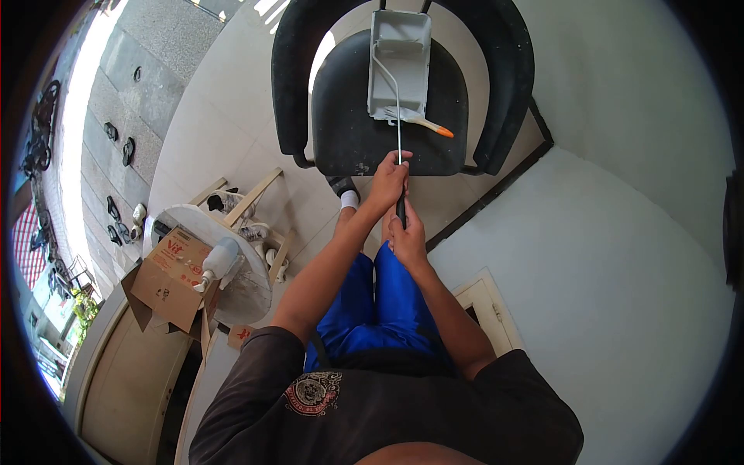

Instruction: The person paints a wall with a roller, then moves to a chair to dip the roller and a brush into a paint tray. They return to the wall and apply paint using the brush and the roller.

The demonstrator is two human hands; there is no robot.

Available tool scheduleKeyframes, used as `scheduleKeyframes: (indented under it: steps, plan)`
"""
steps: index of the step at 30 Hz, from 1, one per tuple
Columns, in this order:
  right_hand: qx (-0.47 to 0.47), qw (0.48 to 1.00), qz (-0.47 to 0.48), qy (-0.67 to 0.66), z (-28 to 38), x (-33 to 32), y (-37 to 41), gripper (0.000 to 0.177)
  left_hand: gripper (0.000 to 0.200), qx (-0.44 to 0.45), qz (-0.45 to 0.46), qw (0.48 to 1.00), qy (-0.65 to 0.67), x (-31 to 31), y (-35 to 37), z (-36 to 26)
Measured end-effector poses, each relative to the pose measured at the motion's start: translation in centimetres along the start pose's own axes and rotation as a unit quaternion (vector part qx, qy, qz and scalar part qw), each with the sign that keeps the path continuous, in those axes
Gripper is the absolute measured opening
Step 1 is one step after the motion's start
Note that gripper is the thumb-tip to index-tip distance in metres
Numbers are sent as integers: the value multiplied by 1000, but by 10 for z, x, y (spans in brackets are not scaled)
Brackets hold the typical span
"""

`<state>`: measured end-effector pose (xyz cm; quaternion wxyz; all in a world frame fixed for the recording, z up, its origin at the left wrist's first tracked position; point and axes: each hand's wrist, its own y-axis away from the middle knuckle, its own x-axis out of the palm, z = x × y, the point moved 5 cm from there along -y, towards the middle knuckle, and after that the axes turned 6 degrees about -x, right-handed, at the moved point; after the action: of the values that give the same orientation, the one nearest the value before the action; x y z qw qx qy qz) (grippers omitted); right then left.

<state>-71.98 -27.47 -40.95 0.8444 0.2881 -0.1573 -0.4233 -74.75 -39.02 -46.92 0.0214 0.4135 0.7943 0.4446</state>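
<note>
Both of my hands are closed on a long-handled paint roller. My left hand (390, 183) wraps the upper part, where the metal rod (399, 132) meets the grip. Below it, my right hand (408, 232) holds the black handle (401, 208). The bent rod runs up to the roller head (401, 46), which rests in the upper part of a white-grey paint tray (422, 85). The tray lies on the seat of a black armchair (341, 116). Across the tray's near end lies a paintbrush (422, 121) with an orange-tipped handle, its bristles partly behind the rod.
To the left stands a round stool or small table (252, 291) with an open cardboard box (174, 271) and a translucent bottle (222, 260). Shoes (252, 231) sit among wooden legs. A pale wall (604, 256) rises at right. Sandals (129, 151) lie outside.
</note>
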Motion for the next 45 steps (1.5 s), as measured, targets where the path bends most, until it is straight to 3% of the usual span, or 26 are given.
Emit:
scheduleKeyframes:
  steps: [9,11,17,21,25,32,36,38,41,45]
  plan:
    - [-48,994,17,102,-35,-6,9,54,19,-14,-13,1000,-5,-2,7,25]
    - [51,999,2,1,-15,-1,25,55,17,-13,-38,999,-10,-2,15,31]
    - [118,992,-12,-39,-22,-7,63,50,16,12,-81,994,-70,4,44,48]
    - [129,990,-20,-56,-29,-7,80,50,14,-34,-80,993,-75,4,64,59]
    - [136,986,-23,-92,-29,0,77,49,15,-13,-83,994,-69,-5,57,68]
    - [89,990,-29,-103,-26,11,13,44,20,6,-66,996,-51,-8,4,23]
    - [70,992,-39,-100,-31,11,28,42,19,10,-72,993,-89,-15,14,41]
    - [106,991,-14,-84,-30,13,56,52,18,-5,-83,989,-121,-17,35,55]
    - [122,985,-35,-118,-51,14,80,42,16,0,-91,987,-130,-19,59,68]
    - [123,985,-28,-120,-46,17,64,45,17,-6,-101,987,-121,-22,44,64]
